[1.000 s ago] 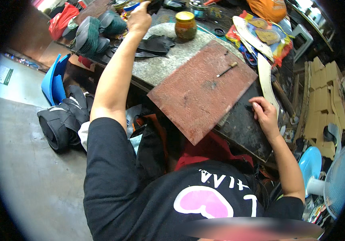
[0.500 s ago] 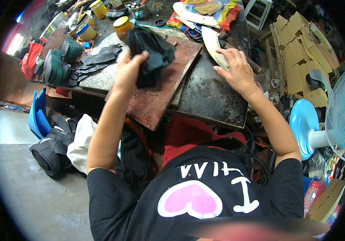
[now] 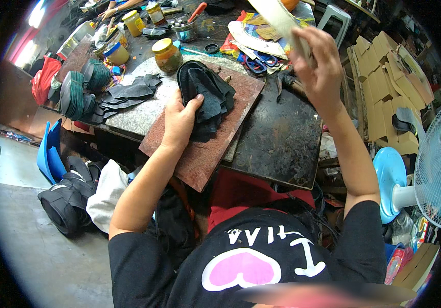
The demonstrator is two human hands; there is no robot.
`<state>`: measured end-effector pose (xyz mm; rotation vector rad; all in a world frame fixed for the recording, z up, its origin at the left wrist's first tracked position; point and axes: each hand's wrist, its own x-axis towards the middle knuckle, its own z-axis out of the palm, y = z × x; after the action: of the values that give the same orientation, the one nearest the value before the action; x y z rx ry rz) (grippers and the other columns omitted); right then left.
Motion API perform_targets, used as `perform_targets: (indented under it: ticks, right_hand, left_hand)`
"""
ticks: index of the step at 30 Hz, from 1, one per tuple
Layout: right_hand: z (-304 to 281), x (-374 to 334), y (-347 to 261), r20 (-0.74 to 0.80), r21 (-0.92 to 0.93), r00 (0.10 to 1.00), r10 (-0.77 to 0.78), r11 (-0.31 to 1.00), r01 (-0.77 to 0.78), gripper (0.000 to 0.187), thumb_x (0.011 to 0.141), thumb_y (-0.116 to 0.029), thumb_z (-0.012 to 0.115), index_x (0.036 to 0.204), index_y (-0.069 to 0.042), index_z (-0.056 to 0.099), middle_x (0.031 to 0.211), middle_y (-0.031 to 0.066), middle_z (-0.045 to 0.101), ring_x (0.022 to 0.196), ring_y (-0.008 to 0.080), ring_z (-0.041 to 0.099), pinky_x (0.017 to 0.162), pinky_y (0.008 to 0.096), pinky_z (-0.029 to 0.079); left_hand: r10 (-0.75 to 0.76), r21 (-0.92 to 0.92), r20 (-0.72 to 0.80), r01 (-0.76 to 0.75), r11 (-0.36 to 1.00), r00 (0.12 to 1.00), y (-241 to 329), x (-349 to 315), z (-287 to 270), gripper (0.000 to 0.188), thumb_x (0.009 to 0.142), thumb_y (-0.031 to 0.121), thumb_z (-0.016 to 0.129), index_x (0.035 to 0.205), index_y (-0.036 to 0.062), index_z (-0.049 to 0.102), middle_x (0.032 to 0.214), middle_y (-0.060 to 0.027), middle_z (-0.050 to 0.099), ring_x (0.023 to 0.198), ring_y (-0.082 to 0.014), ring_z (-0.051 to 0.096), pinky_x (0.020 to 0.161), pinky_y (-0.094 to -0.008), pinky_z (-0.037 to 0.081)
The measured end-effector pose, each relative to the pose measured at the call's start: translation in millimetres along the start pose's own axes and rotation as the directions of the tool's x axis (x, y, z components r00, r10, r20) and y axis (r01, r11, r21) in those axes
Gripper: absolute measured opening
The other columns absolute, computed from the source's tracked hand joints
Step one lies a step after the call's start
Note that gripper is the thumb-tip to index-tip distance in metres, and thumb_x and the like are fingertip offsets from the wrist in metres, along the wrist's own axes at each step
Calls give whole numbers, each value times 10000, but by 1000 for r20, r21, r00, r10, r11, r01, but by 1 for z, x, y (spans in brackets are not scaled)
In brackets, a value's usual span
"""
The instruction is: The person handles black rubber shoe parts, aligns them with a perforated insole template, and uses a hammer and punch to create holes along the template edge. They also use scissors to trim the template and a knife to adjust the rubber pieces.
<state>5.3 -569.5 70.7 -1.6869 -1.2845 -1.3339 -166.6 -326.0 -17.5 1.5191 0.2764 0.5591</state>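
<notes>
My left hand (image 3: pixel 179 120) is closed on a black leather shoe upper (image 3: pixel 212 100), thumb on top, over a reddish-brown board (image 3: pixel 179 161) at the table's front. The upper's rounded end points away from me, and loose flaps hang to its right. Raised above the table's right side, my right hand (image 3: pixel 324 72) grips a long, curved, cream-coloured piece (image 3: pixel 277 18). That piece runs up past the picture's top edge; its exact kind I cannot tell. Below it, a hammer-like tool (image 3: pixel 293 84) with a dark handle lies on the black tabletop (image 3: pixel 277 143).
Beyond the board stand a yellow-lidded jar (image 3: pixel 168 55) and a tin of tools (image 3: pixel 185 33). Blue-handled scissors (image 3: pixel 259 64) lie to the right. Black leather pieces (image 3: pixel 128 92) and green cord spools (image 3: pixel 74 92) sit left. A fan (image 3: pixel 430 164) stands right; another person's arm (image 3: pixel 123 6) shows far back.
My right hand has lifted the cream-coloured piece off the table, up and away from me. My left hand has turned the upper, so its rounded opening now shows. The whole view has shifted slightly.
</notes>
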Motion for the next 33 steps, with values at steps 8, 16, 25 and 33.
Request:
perform_targets:
  ticks: [8, 16, 25, 33]
  right_hand:
    - [41, -15, -8, 832, 500, 369, 415, -269, -823, 380, 1056, -176, 361, 1392, 0, 397, 1110, 235, 653, 876, 257, 702, 777, 379, 600]
    - [56, 5, 8, 524, 594, 633, 570, 289, -751, 356, 1005, -36, 411, 1347, 26, 485, 1082, 143, 671, 877, 193, 692, 819, 341, 589]
    - [98, 17, 36, 531, 757, 580, 618, -40, -652, 215, 997, -43, 448, 1175, 2, 560, 934, 90, 676, 748, 153, 670, 666, 281, 570]
    - [129, -38, 66, 509, -251, 777, 370, 927, -277, 397, 950, -216, 591, 1346, -242, 582, 1242, 95, 652, 1208, 324, 569, 1012, 427, 468]
  left_hand:
    - [14, -16, -6, -14, 1000, 1000, -5, 3, 0, 315, 892, 72, 646, 1182, -40, 593, 1058, -86, 690, 932, -129, 627, 864, -278, 496]
    - [4, 47, -26, -2, 999, 1000, -8, 3, -2, 306, 887, 88, 657, 1159, -42, 601, 1030, -96, 699, 914, -132, 630, 849, -286, 502]
    - [78, 42, -26, -76, 996, 997, -8, 4, 0, 302, 889, 102, 655, 1150, -44, 609, 1006, -96, 709, 895, -136, 636, 846, -289, 502]
    - [41, 59, -31, -39, 998, 999, -10, 3, -1, 313, 878, 115, 665, 1144, -42, 615, 1001, -112, 713, 892, -146, 645, 840, -297, 505]
